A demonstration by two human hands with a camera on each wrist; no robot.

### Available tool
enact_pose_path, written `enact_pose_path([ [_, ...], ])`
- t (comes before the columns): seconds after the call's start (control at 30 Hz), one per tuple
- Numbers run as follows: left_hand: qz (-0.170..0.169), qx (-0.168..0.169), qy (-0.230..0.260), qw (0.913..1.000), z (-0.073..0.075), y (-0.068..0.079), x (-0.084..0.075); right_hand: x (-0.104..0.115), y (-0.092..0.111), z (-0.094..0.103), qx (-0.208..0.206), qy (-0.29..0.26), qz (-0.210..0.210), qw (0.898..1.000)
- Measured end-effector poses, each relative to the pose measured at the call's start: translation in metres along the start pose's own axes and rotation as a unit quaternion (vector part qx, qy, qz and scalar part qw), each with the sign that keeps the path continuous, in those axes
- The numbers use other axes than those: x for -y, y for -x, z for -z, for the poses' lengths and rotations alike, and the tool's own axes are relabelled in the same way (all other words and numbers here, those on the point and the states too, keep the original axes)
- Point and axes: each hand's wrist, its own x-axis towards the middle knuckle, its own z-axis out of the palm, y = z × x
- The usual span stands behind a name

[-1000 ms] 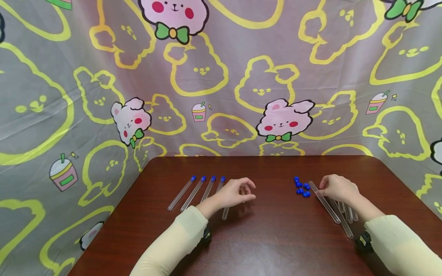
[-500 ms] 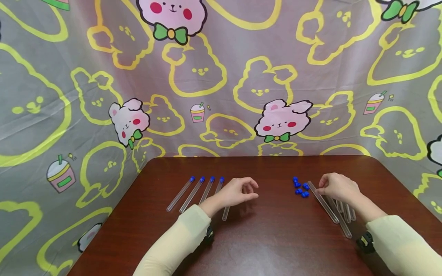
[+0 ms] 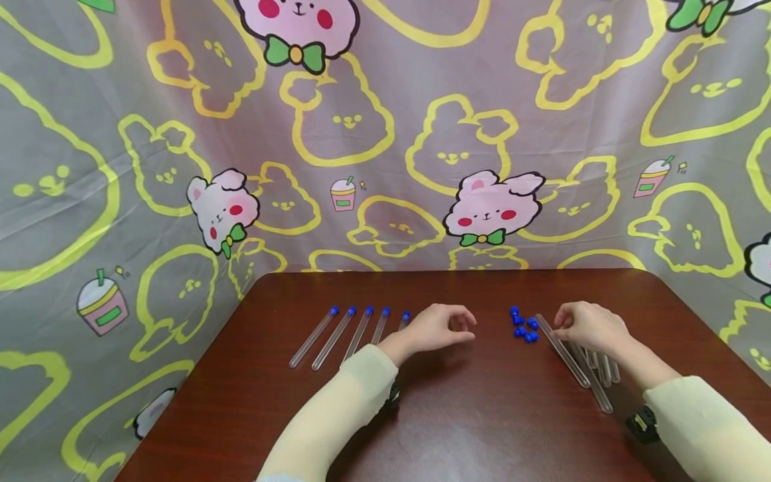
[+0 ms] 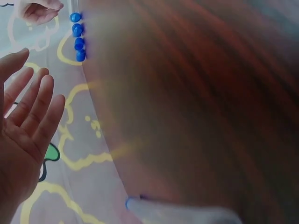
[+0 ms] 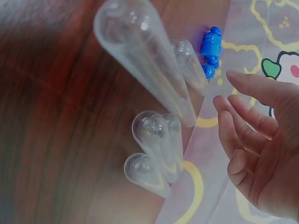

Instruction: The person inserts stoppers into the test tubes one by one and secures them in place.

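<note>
Brown tbl (image 3: 476,408) has clear, round-ended tubes (image 3: 561,351) nr blue caps (image 3: 531,337); L grip (image 3: 435,327), R grip (image 3: 593,330) both unclenched.

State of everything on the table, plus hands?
Left-side tubes: capped, lying in a row; one mostly hidden
Right-side tubes: lying grouped, no caps seen on them
Loose blue caps: off the tubes, clustered
Left hand: holding nothing
Right hand: holding nothing, fingers curved

Behind and beside the reddish-brown table (image 3: 482,428) hangs a grey curtain (image 3: 385,174) printed with pink rabbits (image 3: 492,207) and drink cups (image 3: 343,195).
</note>
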Motion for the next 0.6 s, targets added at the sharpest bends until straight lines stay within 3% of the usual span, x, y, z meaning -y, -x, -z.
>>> enact_pose_path([
  [0.6,0.014,0.036,-0.058,0.9976,-0.035,-0.055,-0.014,-0.003,0.010,-0.001,-0.007,0.021,0.054,0.998],
])
